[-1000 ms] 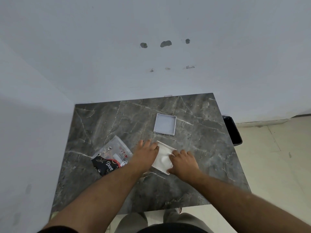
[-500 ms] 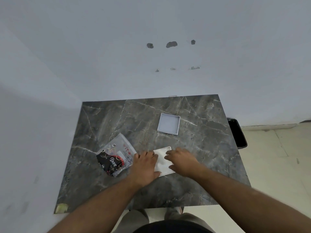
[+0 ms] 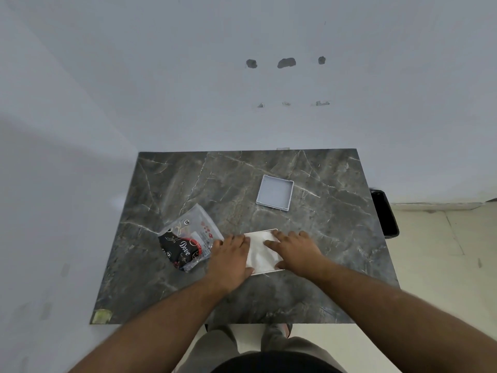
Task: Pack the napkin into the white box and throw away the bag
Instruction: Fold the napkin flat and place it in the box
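Plainly, the bag (image 3: 188, 244) reads "Dove"; smaller print seems illegible.

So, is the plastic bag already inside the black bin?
No, the bag lies on the table beside the left hand, far from the bin.

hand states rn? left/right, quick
Left hand: open, flat, pressing the napkin down into the white box.
Right hand: open, flat, also pressing on the napkin; holds nothing.

"Dove" on the bag (image 3: 185, 244)
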